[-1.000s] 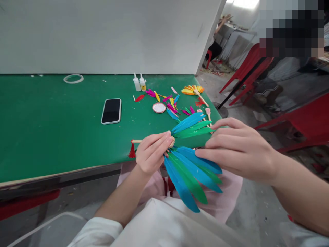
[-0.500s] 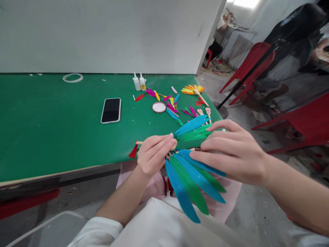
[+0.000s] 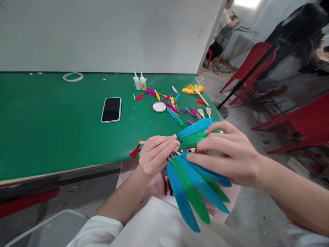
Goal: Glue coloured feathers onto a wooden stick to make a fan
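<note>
My left hand (image 3: 156, 152) is wrapped round the stick handle of a blue and green feather fan (image 3: 193, 188), near the woven centre. A red tassel (image 3: 134, 151) hangs from the handle's end, left of that hand. The fan's feathers spread rightward in an upper and a lower group, with a gap between them. My right hand (image 3: 231, 154) bends over the gap, gripping feathers; its thumb rests on the lower blue ones and its index finger touches the upper green ones. Part of the feathers is hidden behind the right fingers.
On the green table (image 3: 51, 127) lie a phone (image 3: 111, 109), a tape ring (image 3: 73, 77), two glue bottles (image 3: 140, 82), a round white disc (image 3: 159, 106), loose feathers (image 3: 172, 103) and a yellow-orange feather fan (image 3: 192, 90). Red chairs (image 3: 253, 65) and a seated person (image 3: 223, 25) are beyond.
The fan has tilted slightly, its lower feathers swinging down and right. My right thumb and fingers have slid a little left, closer to the fan's centre. My left hand keeps its hold.
</note>
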### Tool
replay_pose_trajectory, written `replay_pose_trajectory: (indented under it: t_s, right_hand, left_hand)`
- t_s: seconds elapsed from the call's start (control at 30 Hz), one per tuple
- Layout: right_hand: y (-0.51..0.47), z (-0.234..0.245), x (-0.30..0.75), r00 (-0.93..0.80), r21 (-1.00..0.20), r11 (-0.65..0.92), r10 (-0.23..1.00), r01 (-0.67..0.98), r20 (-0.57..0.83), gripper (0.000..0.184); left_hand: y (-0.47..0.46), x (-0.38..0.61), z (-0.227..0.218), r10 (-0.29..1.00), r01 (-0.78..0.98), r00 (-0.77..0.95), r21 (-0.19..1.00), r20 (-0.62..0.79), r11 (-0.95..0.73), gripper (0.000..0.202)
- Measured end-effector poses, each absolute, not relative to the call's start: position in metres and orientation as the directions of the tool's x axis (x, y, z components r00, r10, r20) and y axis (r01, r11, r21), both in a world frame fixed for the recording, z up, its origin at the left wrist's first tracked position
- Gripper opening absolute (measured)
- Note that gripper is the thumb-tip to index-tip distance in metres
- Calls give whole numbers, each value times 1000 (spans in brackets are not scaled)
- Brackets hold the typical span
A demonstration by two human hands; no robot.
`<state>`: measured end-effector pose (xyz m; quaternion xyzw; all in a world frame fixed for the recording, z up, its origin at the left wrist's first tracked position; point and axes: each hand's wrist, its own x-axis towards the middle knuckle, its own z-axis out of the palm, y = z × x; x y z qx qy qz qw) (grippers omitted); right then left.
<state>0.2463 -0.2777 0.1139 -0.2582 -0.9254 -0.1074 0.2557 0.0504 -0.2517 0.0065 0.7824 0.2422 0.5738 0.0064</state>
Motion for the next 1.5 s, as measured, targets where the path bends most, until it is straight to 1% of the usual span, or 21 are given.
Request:
replay_pose_trajectory:
  t_s: [0.27, 0.37, 0.53, 0.7, 0.8, 0.9, 1.07, 1.13, 1.2, 1.23, 1.27, 1.3, 1.37, 1.4, 1.43, 1.47, 1.5]
  right_hand:
    - [-279, 115, 249, -748, 27, 849, 449, 528, 488, 21]
    - [-279, 115, 250, -749, 22, 852, 447, 524, 489, 22]
    - [-279, 117, 251, -775, 11, 866, 442, 500, 452, 25]
    - [-283, 119, 249, -790, -6, 872, 447, 490, 419, 20]
    - [-287, 125, 251, -788, -10, 867, 458, 498, 411, 20]
    - [-289, 134, 256, -788, -5, 856, 477, 516, 388, 22]
    - [-288, 139, 267, -761, 30, 816, 524, 577, 381, 19]
    - [-287, 138, 269, -761, 33, 817, 522, 576, 385, 18]
    - [-285, 138, 270, -758, 14, 820, 523, 573, 390, 16]
    - [-285, 139, 272, -754, 2, 820, 525, 572, 396, 16]
    - [-284, 140, 273, -747, -14, 821, 527, 571, 405, 16]
    - [-283, 141, 275, -737, -36, 818, 536, 575, 411, 18]
    - [-281, 143, 279, -692, -101, 792, 581, 602, 429, 20]
    - [-280, 143, 280, -652, -147, 767, 616, 624, 442, 21]
    - [-278, 143, 282, -602, -200, 735, 655, 647, 458, 22]
    - [-275, 143, 283, -545, -250, 703, 687, 666, 480, 22]
    - [-271, 143, 284, -489, -289, 676, 708, 678, 509, 23]
  left_hand:
    - [-251, 53, 6, 356, 330, 206, 278, 911, -902, 39]
    - [-251, 53, 6, 369, 326, 211, 291, 905, -899, 38]
    - [-253, 51, 6, 390, 318, 218, 313, 894, -895, 35]
    - [-254, 50, 5, 424, 340, 220, 339, 878, -877, 35]
    - [-253, 51, 2, 433, 332, 208, 353, 877, -875, 37]
    - [-251, 52, -2, 427, 329, 178, 356, 887, -875, 41]
    - [-249, 54, -3, 408, 312, 153, 347, 900, -884, 37]
    - [-249, 54, -2, 414, 292, 133, 364, 901, -885, 37]
    - [-249, 54, -2, 453, 241, 112, 418, 885, -876, 35]
    - [-248, 55, -3, 508, 213, 105, 480, 855, -851, 32]
    - [-247, 56, -4, 593, 193, 85, 570, 801, -798, 27]
    - [-246, 57, -5, 698, 174, 51, 682, 714, -710, 22]
    - [-242, 62, -6, 896, 79, -25, 894, 444, -441, 19]
    - [-240, 65, -6, 958, -8, -46, 959, 283, -284, 20]
    - [-238, 68, -5, 991, -116, -32, 984, 132, -135, 23]
    - [-236, 70, -4, 1000, -215, 9, 977, 0, 1, 26]
    - [-235, 73, -3, 993, -294, 61, 949, -100, 114, 29]
